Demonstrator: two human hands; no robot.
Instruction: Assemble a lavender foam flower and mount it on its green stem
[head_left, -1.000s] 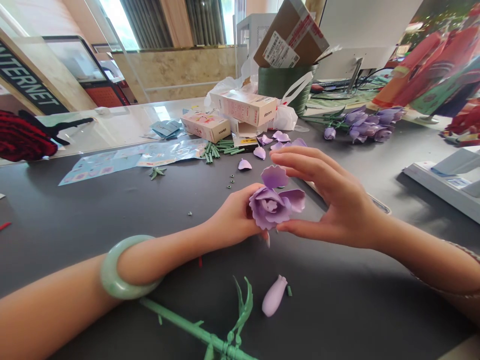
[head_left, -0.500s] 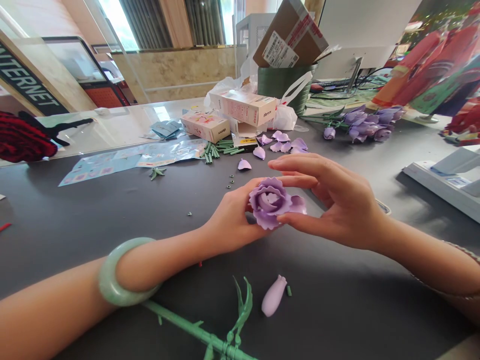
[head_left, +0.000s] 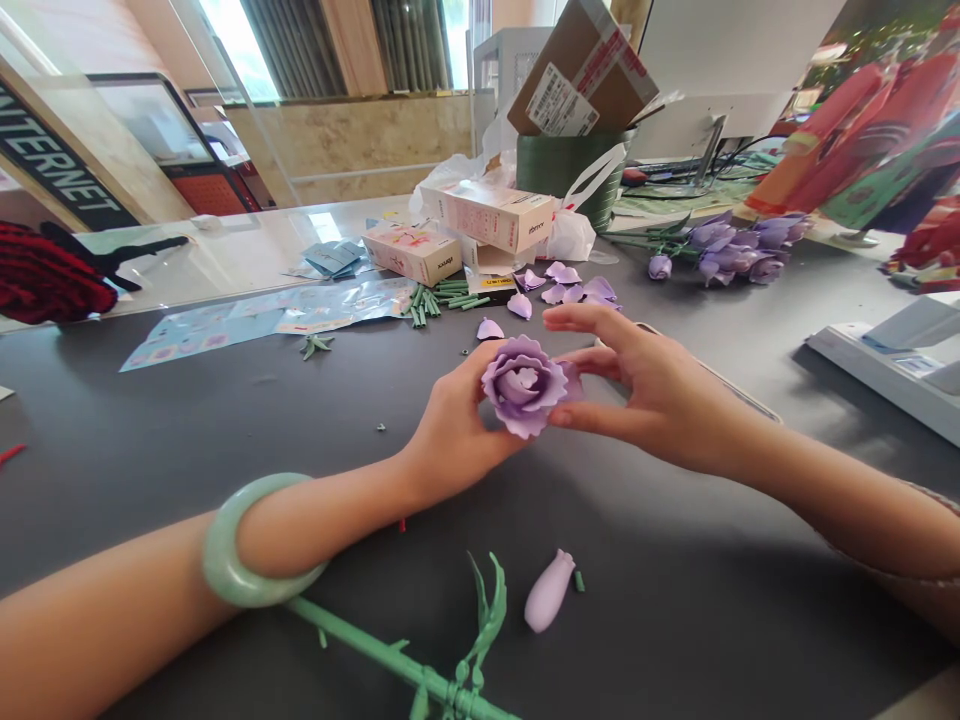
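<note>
Foam flower [head_left: 523, 386] gripped in left hand [head_left: 450, 425], held above table [head_left: 225, 440]; right hand [head_left: 660, 400] half-open, against outer petal [head_left: 571, 380]. Risk: petal creasing or tearing from excess pinch; drop if grip slackens.

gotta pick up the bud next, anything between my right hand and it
Only a small green piece, lying just right of the bud on the dark tabletop. Otherwise nothing visible stands between the bud and your right hand, which is at the flower.
</note>
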